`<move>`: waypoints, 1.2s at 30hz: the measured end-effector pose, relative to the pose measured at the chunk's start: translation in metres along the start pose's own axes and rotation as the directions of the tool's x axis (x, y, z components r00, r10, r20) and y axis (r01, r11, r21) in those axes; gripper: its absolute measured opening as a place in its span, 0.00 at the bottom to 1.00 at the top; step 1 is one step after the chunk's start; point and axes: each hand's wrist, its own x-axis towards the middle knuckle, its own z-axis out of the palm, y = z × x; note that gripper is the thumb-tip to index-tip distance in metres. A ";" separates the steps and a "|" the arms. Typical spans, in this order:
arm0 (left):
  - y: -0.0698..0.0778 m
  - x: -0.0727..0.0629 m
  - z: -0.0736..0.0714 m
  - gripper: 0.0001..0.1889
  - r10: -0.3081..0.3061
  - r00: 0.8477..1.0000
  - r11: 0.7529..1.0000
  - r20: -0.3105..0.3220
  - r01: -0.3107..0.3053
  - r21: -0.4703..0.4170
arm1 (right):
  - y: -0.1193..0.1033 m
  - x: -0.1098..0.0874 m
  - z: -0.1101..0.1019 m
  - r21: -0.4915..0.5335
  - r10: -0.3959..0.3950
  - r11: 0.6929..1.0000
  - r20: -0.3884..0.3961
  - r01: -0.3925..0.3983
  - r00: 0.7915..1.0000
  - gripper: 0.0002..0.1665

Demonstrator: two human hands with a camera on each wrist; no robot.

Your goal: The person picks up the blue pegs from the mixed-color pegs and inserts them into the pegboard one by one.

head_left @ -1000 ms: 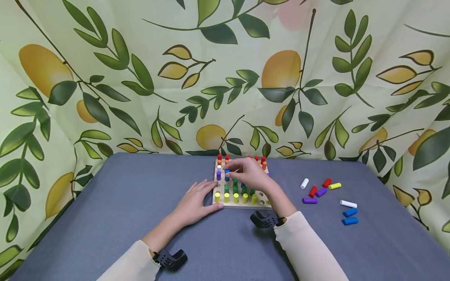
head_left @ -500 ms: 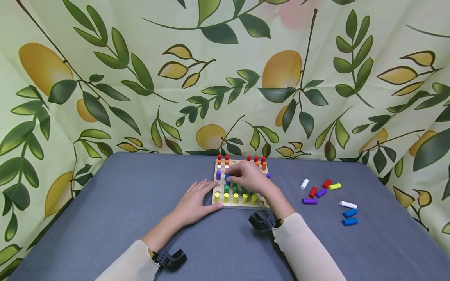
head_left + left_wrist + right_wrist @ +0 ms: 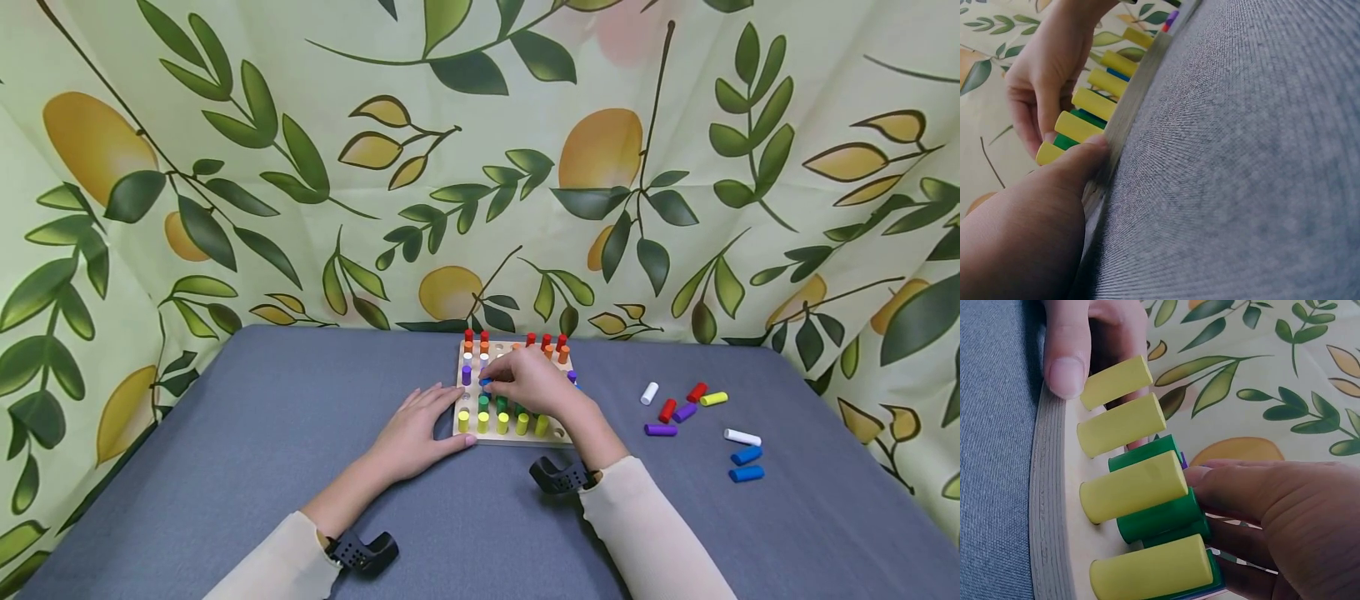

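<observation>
My right hand (image 3: pixel 534 379) reaches over the wooden pegboard (image 3: pixel 510 442) and pinches a blue peg (image 3: pixel 485 383) low among the standing pegs, in the second column from the left. The fingers cover most of that peg. Flat along the board's left side lies my left hand (image 3: pixel 420 433), its fingers straight and its thumb on the front edge by the yellow pegs (image 3: pixel 502 423). Behind those stand green pegs (image 3: pixel 1157 515). Purple, white, orange and red pegs stand in rows farther back, partly hidden by the right hand.
Loose pegs lie right of the board: a white peg (image 3: pixel 649 392), two red, two purple and a yellow peg (image 3: pixel 715 397). Nearer the front are another white peg (image 3: pixel 742 437) and two blue pegs (image 3: pixel 747 473). A leaf-patterned cloth (image 3: pixel 480 208) hangs behind the table (image 3: pixel 315 392).
My right hand has lowered the blue peg toward the board and slightly nearer to me, uncovering a white peg behind it. The left hand has stayed in place.
</observation>
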 end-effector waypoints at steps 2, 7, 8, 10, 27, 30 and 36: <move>0.000 0.000 0.000 0.41 0.000 1.000 1.000 0.000 0.000 -0.003 | 0.000 0.000 0.000 -0.006 -0.013 1.000 -0.002 0.012 1.000 0.11; 0.000 -0.001 -0.001 0.40 0.011 1.000 1.000 -0.005 -0.011 -0.004 | 0.000 -0.001 0.000 -0.010 -0.026 1.000 -0.019 0.025 0.999 0.10; 0.000 -0.001 -0.001 0.40 0.014 1.000 1.000 -0.006 -0.014 -0.004 | -0.001 -0.001 0.000 -0.009 -0.028 1.000 -0.022 0.028 0.999 0.09; 0.000 -0.001 -0.001 0.40 0.019 1.000 1.000 -0.008 -0.019 -0.005 | -0.001 -0.001 0.001 -0.009 -0.028 1.000 -0.028 0.027 0.999 0.09; 0.001 -0.001 -0.003 0.40 0.017 1.000 1.000 -0.003 -0.017 -0.007 | -0.006 0.004 0.010 -0.035 -0.001 0.999 -0.041 -0.001 0.999 0.10; 0.001 -0.001 -0.003 0.40 0.022 1.000 1.000 -0.004 -0.022 -0.005 | -0.007 0.003 0.010 -0.049 0.003 0.999 -0.023 -0.004 1.000 0.09; 0.000 0.000 -0.002 0.40 0.025 1.000 1.000 -0.002 -0.025 0.002 | -0.007 0.002 0.006 -0.067 0.031 0.997 0.001 -0.031 1.000 0.09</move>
